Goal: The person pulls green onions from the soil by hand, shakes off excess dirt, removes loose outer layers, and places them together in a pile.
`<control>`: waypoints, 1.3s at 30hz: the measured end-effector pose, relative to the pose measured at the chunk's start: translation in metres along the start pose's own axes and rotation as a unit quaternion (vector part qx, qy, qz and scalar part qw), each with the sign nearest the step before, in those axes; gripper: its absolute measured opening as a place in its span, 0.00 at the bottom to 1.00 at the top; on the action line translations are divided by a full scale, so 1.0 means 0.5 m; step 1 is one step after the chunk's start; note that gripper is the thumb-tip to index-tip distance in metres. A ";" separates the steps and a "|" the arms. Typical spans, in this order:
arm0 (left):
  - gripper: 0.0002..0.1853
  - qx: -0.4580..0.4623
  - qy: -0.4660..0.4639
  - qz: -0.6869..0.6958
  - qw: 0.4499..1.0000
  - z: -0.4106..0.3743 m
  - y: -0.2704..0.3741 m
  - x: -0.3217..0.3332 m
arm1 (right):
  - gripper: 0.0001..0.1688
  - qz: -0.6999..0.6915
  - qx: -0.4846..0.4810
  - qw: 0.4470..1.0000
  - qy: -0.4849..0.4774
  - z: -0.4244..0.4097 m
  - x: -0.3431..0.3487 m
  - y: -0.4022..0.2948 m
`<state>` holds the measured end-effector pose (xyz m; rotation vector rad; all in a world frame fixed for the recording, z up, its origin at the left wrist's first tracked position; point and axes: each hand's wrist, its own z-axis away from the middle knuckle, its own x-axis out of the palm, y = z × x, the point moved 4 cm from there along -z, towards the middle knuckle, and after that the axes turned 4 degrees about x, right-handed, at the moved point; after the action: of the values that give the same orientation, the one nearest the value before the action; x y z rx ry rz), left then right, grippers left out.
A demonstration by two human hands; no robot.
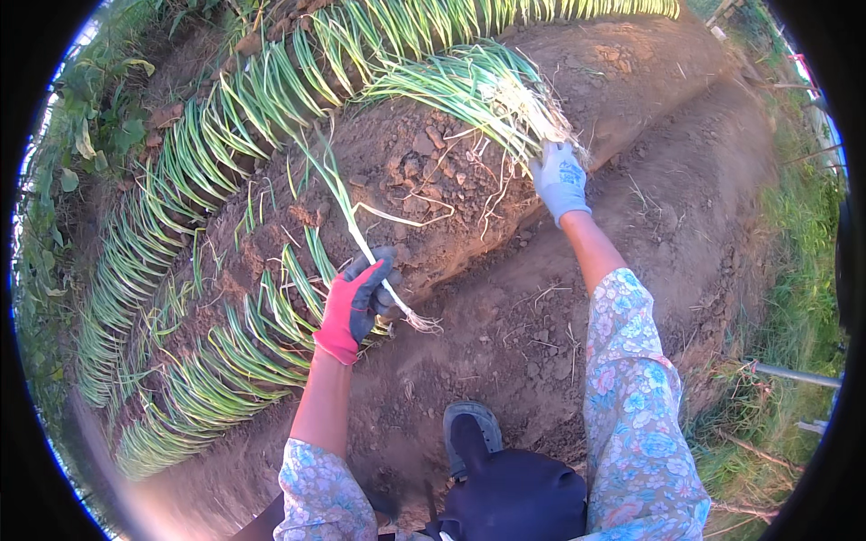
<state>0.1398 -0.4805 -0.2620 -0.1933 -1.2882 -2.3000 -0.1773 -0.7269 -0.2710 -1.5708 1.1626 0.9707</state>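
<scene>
My left hand (355,304), in a red and dark grey work glove, grips a single green onion (360,238) by its white stem. Its leaves point up and away over the soil, and its roots hang toward me past the fingers. My right hand (561,177), in a light grey glove, reaches to the root end of a loose pile of green onions (487,95) lying on the soil bed. The fingers are partly hidden among the stems, so I cannot see whether they grip any. Beside my left hand stands a near row of onions (223,372) in the soil.
A longer row of onions (270,88) curves along the bed's far side. Crumbly soil (419,162) with dry stalks lies between. A bare dirt furrow (500,351) runs beneath me, with my shoe (470,433) on it. Grass (798,250) and a metal pole (798,374) border the right.
</scene>
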 end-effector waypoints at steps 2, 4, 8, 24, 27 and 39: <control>0.20 0.004 -0.013 -0.018 1.000 0.002 -0.003 0.010 | 0.14 0.010 0.003 1.000 -0.022 -0.009 0.008 0.012; 0.20 0.007 -0.030 -0.030 0.999 0.003 0.003 0.024 | 0.14 0.020 0.005 0.999 -0.049 -0.019 0.013 0.030; 0.19 -0.008 -0.055 -0.027 0.998 0.001 0.003 0.019 | 0.14 -0.089 0.000 0.994 -0.063 0.015 0.007 -0.009; 0.18 -0.060 -0.037 -0.111 0.991 -0.009 -0.033 -0.004 | 0.15 -0.510 0.097 0.604 -0.605 0.355 -0.024 -0.301; 0.18 -0.066 -0.036 -0.144 0.987 0.005 -0.020 0.004 | 0.14 -0.513 0.090 0.600 -0.606 0.352 -0.029 -0.309; 0.22 -0.080 -0.056 -0.207 0.973 0.016 -0.031 0.012 | 0.14 -0.552 0.126 0.547 -0.616 0.392 -0.002 -0.308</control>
<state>0.1263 -0.4692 -0.2673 -0.1178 -1.2941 -2.7864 -0.0418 -0.5185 -0.2879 -0.6528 -0.6945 0.6230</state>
